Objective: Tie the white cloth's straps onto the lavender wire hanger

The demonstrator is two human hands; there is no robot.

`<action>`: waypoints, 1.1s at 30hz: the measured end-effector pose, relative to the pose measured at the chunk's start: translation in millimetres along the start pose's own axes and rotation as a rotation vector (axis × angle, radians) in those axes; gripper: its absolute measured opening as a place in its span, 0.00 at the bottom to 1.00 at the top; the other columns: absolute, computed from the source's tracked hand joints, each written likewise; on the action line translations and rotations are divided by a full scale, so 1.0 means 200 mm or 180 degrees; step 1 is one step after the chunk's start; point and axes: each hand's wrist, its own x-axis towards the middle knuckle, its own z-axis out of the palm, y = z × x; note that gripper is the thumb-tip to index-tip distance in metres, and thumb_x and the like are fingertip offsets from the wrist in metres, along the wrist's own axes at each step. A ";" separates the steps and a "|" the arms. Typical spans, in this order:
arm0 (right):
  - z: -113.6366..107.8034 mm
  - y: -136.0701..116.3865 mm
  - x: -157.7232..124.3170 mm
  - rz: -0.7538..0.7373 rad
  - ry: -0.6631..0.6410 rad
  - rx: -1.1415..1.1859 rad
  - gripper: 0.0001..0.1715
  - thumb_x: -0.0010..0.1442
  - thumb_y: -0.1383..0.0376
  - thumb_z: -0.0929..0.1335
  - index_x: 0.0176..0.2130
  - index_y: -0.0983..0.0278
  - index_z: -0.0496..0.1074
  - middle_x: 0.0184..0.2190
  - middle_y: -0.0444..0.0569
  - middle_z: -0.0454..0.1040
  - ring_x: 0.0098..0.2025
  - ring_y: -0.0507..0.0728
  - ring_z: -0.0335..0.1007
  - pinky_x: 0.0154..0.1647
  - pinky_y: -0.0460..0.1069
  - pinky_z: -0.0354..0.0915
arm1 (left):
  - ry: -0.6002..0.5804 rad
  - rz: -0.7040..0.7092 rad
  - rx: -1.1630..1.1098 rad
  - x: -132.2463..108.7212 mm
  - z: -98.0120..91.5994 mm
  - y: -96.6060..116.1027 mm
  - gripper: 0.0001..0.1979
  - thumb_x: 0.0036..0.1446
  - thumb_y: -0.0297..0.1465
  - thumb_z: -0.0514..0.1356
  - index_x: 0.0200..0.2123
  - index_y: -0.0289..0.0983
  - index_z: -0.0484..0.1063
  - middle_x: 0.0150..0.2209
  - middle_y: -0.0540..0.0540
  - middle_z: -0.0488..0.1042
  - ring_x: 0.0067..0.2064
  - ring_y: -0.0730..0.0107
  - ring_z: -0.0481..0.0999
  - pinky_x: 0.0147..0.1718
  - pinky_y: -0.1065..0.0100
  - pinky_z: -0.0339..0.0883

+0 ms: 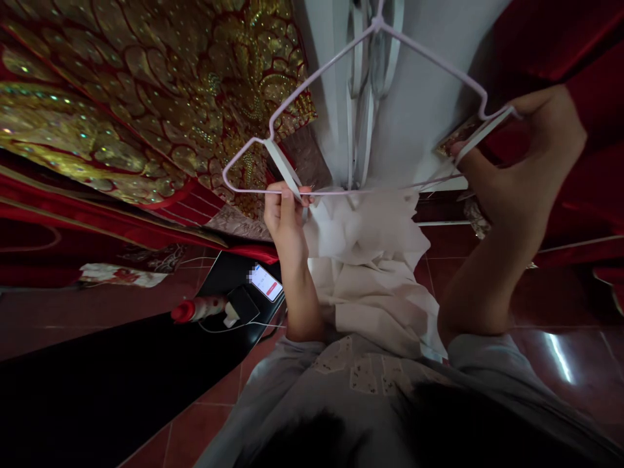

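Observation:
A pale pink wire hanger hangs in front of me, hook at the top. My left hand is closed on a white strap at the hanger's left shoulder. My right hand is closed on the other white strap at the hanger's right end. A white garment droops from the straps below the hanger's bottom bar, down toward my chest.
A red and gold embroidered dress fills the upper left. Red fabric hangs at the right. A white panel stands behind the hanger. A phone with a lit screen, a charger and a red-capped bottle lie on a black surface.

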 end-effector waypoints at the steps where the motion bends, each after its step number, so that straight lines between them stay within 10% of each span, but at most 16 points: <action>1: -0.01 -0.03 0.00 -0.0165 0.0122 -0.0077 0.17 0.58 0.60 0.78 0.46 0.62 0.80 0.41 0.53 0.77 0.48 0.63 0.76 0.55 0.60 0.70 | 0.0020 -0.0033 0.0053 0.00 0.00 0.00 0.17 0.59 0.45 0.74 0.34 0.40 0.74 0.31 0.50 0.78 0.30 0.73 0.72 0.37 0.70 0.73; 20: 0.09 -0.27 -0.14 -0.0599 -0.0126 0.0941 0.32 0.63 0.60 0.76 0.64 0.50 0.72 0.58 0.49 0.78 0.64 0.66 0.73 0.70 0.64 0.68 | 0.0062 -0.0054 0.0399 0.01 -0.01 -0.02 0.14 0.65 0.42 0.69 0.34 0.41 0.72 0.30 0.49 0.78 0.29 0.72 0.70 0.35 0.68 0.71; 26: 0.18 -0.19 -0.20 -0.0064 0.1258 0.0923 0.12 0.66 0.58 0.74 0.50 0.51 0.79 0.48 0.50 0.77 0.56 0.64 0.76 0.56 0.62 0.75 | 0.0001 -0.0040 0.0233 0.01 -0.02 0.00 0.18 0.59 0.46 0.73 0.34 0.41 0.73 0.30 0.50 0.77 0.29 0.72 0.70 0.35 0.69 0.71; 33: 0.22 -0.25 -0.26 -0.0072 0.1268 0.0866 0.10 0.68 0.58 0.70 0.49 0.51 0.78 0.45 0.47 0.78 0.56 0.64 0.76 0.69 0.70 0.67 | 0.0087 -0.0078 0.0431 -0.01 0.01 0.00 0.19 0.59 0.48 0.72 0.34 0.41 0.73 0.31 0.48 0.78 0.29 0.72 0.69 0.35 0.69 0.70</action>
